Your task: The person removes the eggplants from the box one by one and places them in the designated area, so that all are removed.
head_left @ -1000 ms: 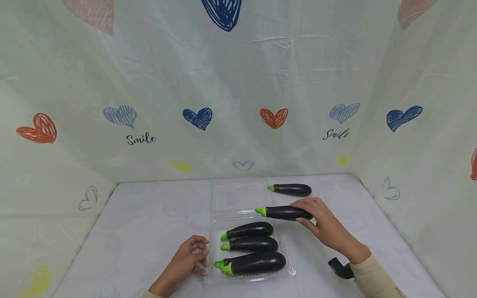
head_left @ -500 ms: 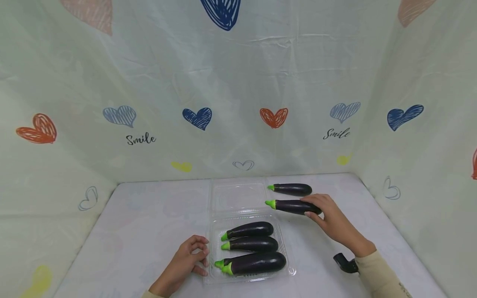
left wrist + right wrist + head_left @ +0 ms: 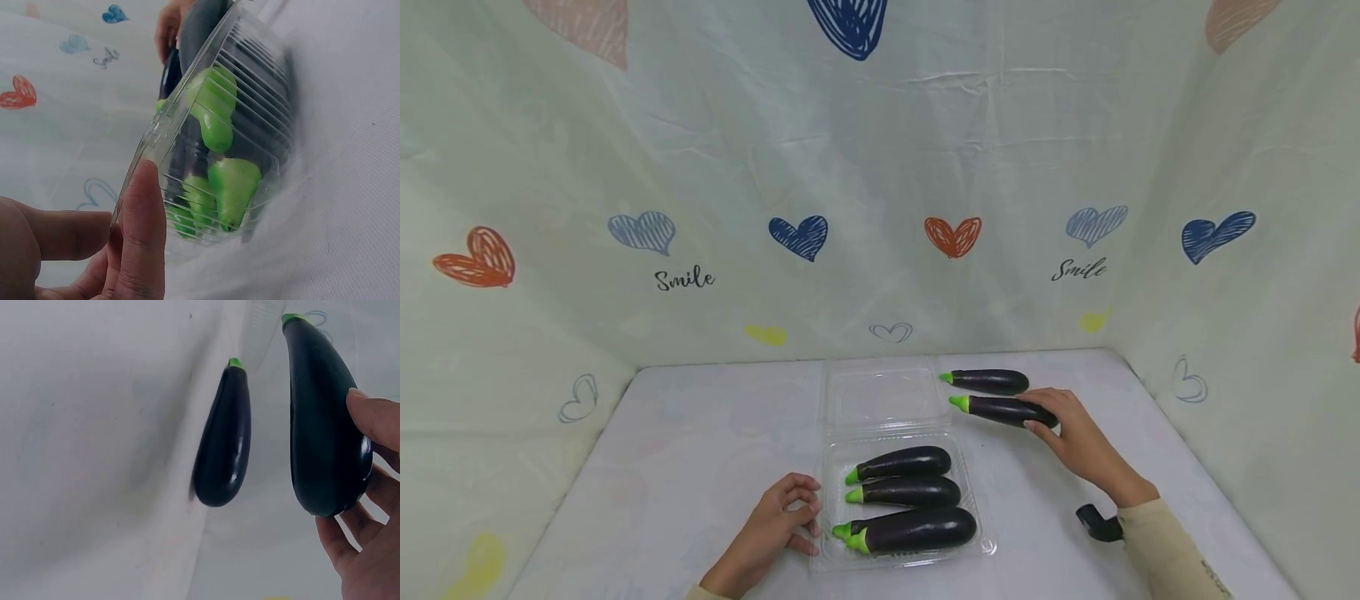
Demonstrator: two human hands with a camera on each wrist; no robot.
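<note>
My right hand (image 3: 1082,442) grips a dark purple eggplant (image 3: 1003,410) with a green stem by its thick end, stem pointing left. It is lifted off the table in the right wrist view. Just beyond it, another eggplant (image 3: 988,382) lies on the table. A clear plastic clamshell box (image 3: 967,477) stands with its lid folded back, and several eggplants (image 3: 917,531) lie inside, stems to the left. At the box's left side, my left hand (image 3: 782,517) pinches the rim between thumb and fingers, as the left wrist view shows.
The clear lid (image 3: 883,398) lies flat behind the box. A black curved object (image 3: 1099,525) sits beside the right sleeve, partly hidden by it. A cloth backdrop (image 3: 880,167) with printed hearts encloses the white table (image 3: 700,450) at the back and sides.
My right hand has carried its eggplant to the right and farther back, away from the box toward the one lying behind. The left hand has stayed at the box's edge.
</note>
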